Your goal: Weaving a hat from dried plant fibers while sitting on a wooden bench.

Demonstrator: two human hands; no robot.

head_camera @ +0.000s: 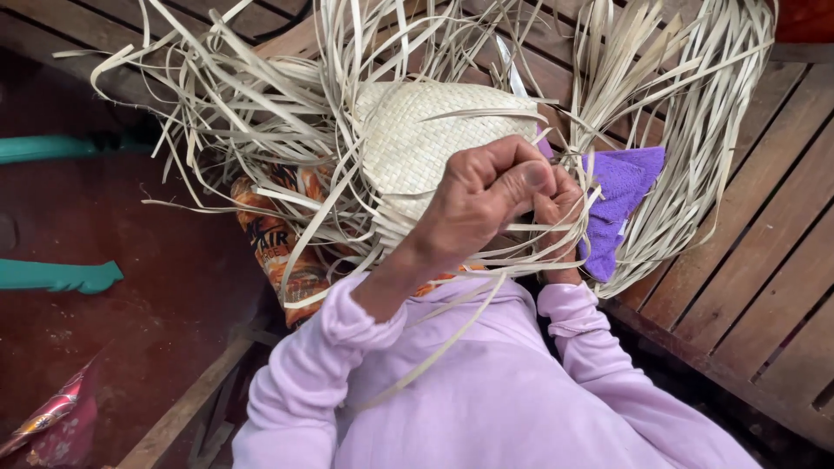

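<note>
slatted wooden bench (764, 260) lies under a spread of loose pale straw strips (261, 130). woven straw piece (426, 139) sits mid-frame on the lap. left hand (482, 204) curled shut, pinching strips at its edge; right hand (556, 213) behind it, fingers closed on strips too. purple cloth (621, 204) just beside the right hand.
</note>
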